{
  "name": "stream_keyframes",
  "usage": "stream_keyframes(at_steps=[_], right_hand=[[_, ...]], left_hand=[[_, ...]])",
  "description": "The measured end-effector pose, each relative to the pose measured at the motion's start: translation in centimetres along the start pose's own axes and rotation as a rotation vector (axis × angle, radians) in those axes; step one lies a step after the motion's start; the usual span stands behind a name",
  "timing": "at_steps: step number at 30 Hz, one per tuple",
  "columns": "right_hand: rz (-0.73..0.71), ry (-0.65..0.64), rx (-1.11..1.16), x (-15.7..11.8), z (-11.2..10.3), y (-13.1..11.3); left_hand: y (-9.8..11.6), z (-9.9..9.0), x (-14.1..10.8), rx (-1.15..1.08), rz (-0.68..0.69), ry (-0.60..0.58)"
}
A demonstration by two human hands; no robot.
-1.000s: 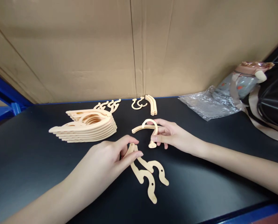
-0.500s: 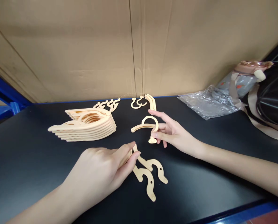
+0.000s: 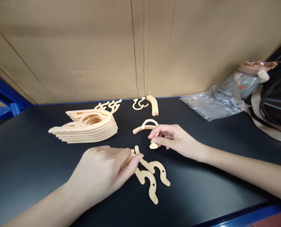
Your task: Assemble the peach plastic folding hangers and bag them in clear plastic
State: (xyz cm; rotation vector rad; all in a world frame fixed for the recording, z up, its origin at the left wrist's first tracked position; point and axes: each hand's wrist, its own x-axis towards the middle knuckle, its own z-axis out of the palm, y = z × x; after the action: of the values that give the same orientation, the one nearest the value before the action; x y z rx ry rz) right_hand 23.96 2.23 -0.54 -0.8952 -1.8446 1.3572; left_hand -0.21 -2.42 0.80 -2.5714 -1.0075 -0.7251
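Note:
My right hand (image 3: 167, 138) pinches a cream plastic hanger hook (image 3: 150, 121) near its round base, its curve pointing up. A curved cream hanger arm (image 3: 140, 129) lies on the table behind the hook. My left hand (image 3: 109, 168) is closed, thumb against fingers, around a cream hanger part (image 3: 129, 157) that is mostly hidden. Just right of it, two flat hanger arms with notches, a nearer one (image 3: 152, 186) and a farther one (image 3: 163, 172), lie on the black table; the nearer one is partly covered by the hand.
A stack of folded hangers (image 3: 83, 134) sits left. Behind it are several small hooks (image 3: 109, 105); two more hooks (image 3: 138, 104) and curved arms (image 3: 153, 105) lie at the back. A clear plastic bag (image 3: 209, 102), a bottle (image 3: 246, 82) and a black bag (image 3: 277, 97) stand right.
My right fingers have curled in closer around the hook, and its base has dropped slightly. The index finger no longer reaches toward the back arms. My left hand has barely moved.

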Motion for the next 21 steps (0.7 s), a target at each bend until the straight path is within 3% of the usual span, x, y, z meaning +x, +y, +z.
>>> stream_keyframes(at_steps=[6,14,17,21], right_hand=[[0.008,0.002,0.030,0.08,-0.04,0.01],[0.009,-0.002,0.017,0.08,-0.13,0.00],[0.004,-0.010,0.030,0.09,-0.14,0.13],[0.004,-0.007,0.076,0.12,-0.10,0.20]], left_hand=[[-0.39,0.30,0.46,-0.003,-0.001,-0.035],[0.41,-0.06,0.41,-0.230,-0.097,-0.247],[0.31,0.23,0.51,-0.223,-0.086,-0.228],[-0.03,0.64,0.81,-0.164,0.000,-0.113]])
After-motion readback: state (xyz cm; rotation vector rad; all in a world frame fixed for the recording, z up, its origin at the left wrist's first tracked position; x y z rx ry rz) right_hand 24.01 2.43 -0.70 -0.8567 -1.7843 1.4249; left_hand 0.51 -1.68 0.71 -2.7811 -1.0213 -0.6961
